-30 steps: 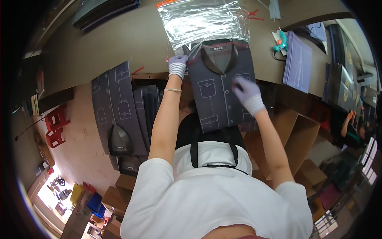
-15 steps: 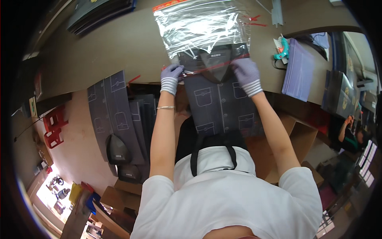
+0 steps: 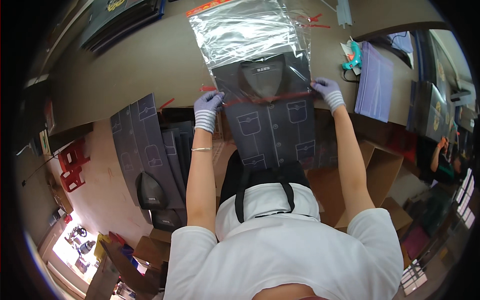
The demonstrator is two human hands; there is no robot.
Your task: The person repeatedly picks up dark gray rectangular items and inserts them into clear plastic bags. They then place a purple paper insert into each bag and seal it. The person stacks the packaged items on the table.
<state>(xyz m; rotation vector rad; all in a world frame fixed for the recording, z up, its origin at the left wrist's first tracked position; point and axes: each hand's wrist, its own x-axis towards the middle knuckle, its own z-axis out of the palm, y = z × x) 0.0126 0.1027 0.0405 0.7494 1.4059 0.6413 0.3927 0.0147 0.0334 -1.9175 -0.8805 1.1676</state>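
Grey folded shirt [image 3: 270, 120] lies flat at the near edge of your table [image 3: 125, 65], collar end pointing away from you and already inside the mouth of the clear plastic bag [image 3: 250, 32]; its hem end overhangs toward your body. Its long axis runs straight out from your chest, in line with the bag. Your left hand [image 3: 207, 105] is closed on the bag mouth at the shirt's left edge, your right hand [image 3: 326, 90] likewise at the right edge; both sit level and about equally near. A red seal strip [image 3: 270, 98] crosses between them. Further shirts [image 3: 150, 150] are stacked to your left, a glue gun [image 3: 352, 56] beyond your right hand.
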